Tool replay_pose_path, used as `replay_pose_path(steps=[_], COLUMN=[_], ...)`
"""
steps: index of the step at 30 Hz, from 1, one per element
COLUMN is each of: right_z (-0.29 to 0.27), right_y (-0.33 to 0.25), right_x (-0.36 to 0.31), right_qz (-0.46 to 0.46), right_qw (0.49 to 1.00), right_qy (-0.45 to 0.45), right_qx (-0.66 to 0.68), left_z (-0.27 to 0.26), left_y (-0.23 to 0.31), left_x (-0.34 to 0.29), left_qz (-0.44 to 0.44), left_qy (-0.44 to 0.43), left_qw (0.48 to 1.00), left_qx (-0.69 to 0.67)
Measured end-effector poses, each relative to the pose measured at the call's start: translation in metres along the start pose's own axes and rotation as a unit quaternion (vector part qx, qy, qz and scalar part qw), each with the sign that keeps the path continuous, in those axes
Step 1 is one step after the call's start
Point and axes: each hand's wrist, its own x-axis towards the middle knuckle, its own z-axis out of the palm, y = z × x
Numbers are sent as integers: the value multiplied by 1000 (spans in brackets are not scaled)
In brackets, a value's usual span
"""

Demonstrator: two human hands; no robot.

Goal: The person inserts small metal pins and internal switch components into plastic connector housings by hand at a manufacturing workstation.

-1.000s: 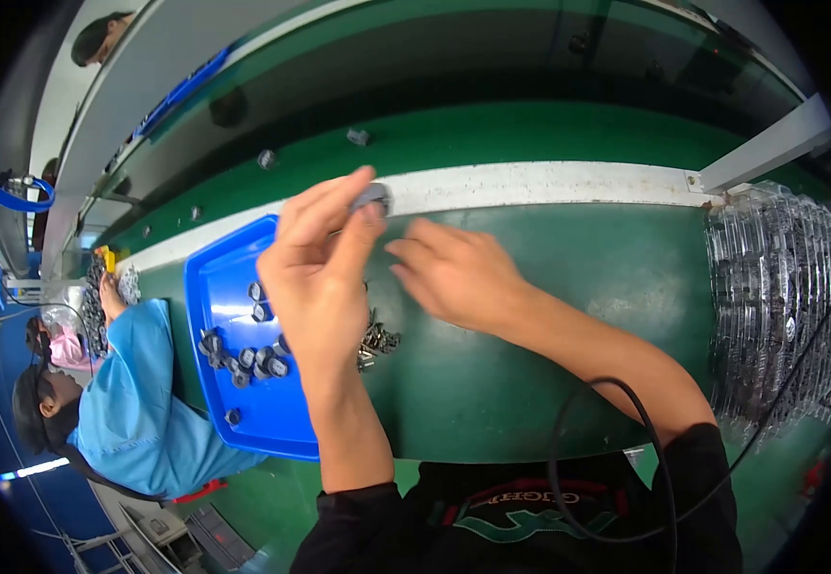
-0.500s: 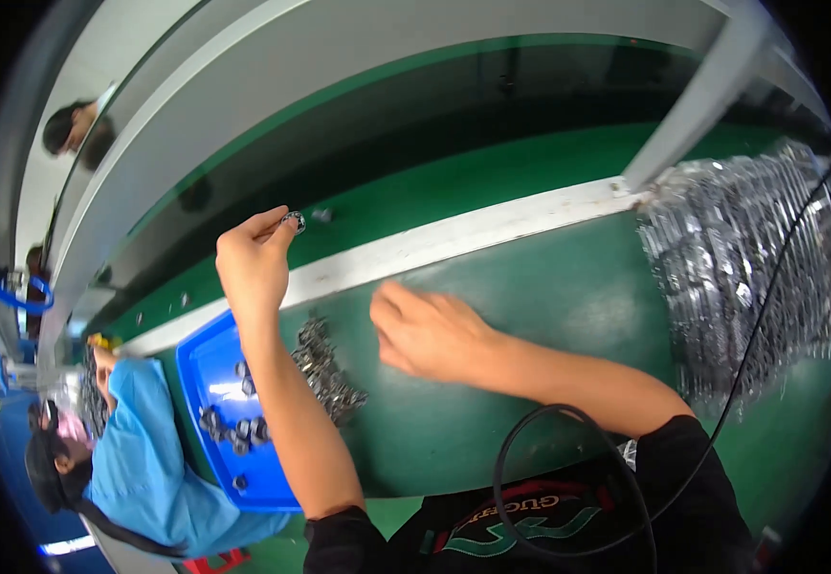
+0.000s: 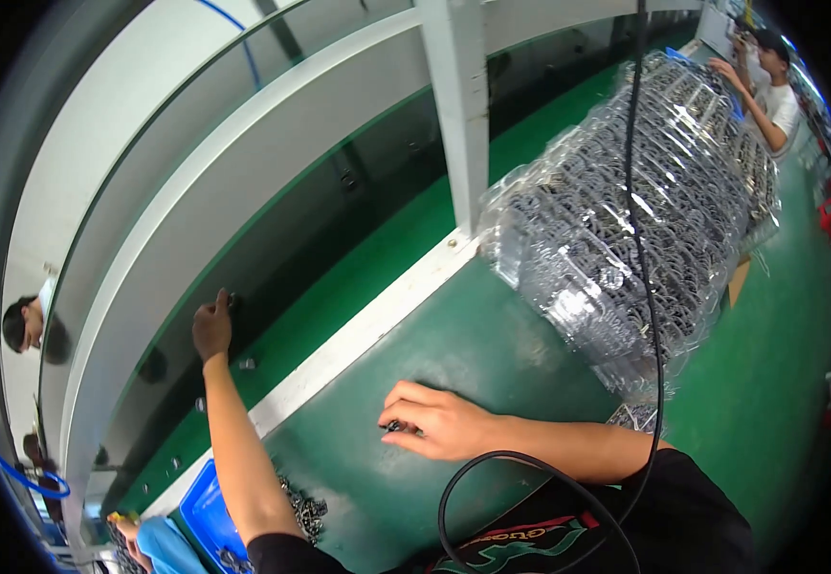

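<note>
"What has been changed?"

"The left hand (image 3: 211, 330) has been carried farther out, past the white rail (image 3: 367, 330), fingers bunched. A small grey part (image 3: 233, 300) is seen at its fingertips; whether it is gripped or let go cannot be told. By the right hand (image 3: 434, 426), a small dark piece (image 3: 392, 427) is pinched, thumb and fingers nearly closed, so both hands seem to be occupied."

"And the containers?"

"On the near side of the left hand, dark parts (image 3: 233, 559) are held in the blue tray (image 3: 198, 502). Right of the right hand, clear plastic packs (image 3: 616, 220) are piled, their contents not clearly made out."
</note>
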Motion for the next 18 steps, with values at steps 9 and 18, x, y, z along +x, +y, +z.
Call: replay_pose_path(steps=[9, 18], right_z=[4, -4], right_y=[-16, -25], right_x=[9, 8], right_qz=[-10, -25], right_qw=[1000, 998], right_qy=[-20, -58], right_qx=[18, -29], left_z=[-52, -94], left_y=[7, 59], left_x=[-102, -202], left_qz=[64, -113], left_qy=[-112, -131], left_qw=[988, 869], left_qx=[-81, -464])
